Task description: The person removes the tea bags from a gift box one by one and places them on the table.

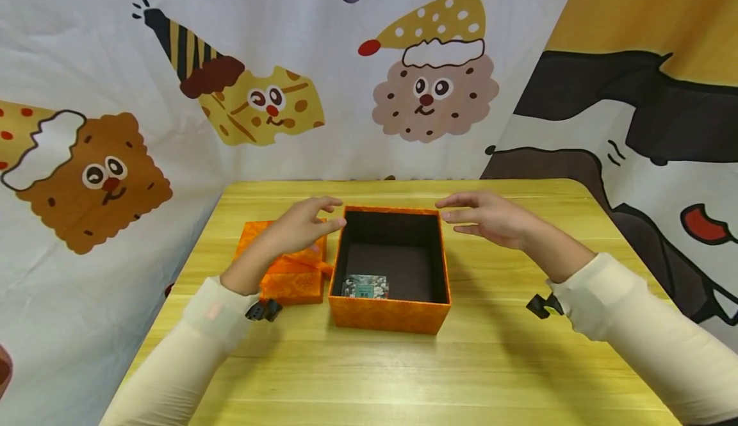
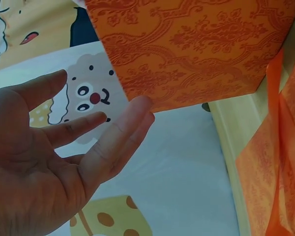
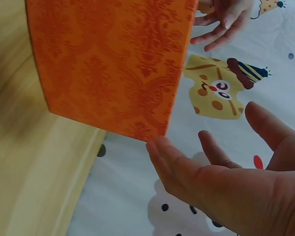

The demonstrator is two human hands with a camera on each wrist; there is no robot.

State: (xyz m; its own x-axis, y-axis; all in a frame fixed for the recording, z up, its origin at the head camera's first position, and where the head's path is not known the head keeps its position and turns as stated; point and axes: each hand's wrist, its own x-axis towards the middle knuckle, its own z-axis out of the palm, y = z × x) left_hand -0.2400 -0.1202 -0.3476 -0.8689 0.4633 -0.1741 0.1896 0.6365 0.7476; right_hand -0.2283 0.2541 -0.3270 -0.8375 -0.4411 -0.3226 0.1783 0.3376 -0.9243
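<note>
An orange patterned box [image 1: 391, 316] stands uncovered on the table, its inside black. A small printed card [image 1: 366, 287] lies within, against the near left corner. My left hand [image 1: 301, 226] is raised beside the box's far left corner, fingers spread and lightly bent, gripping nothing. In the left wrist view its fingertips [image 2: 141, 104] come right at the box's corner. On the opposite side, my right hand [image 1: 490, 220] is held at the far right corner with loose, extended fingers; the right wrist view has its fingertips [image 3: 160, 142] at the edge of the box wall.
Left of the box lies an orange lid [image 1: 291, 288] with an orange ribbon [image 1: 308, 259] across it, partly under my left arm. The wooden table [image 1: 369, 375] ends at a curtain [image 1: 346, 157] printed with cartoon snacks.
</note>
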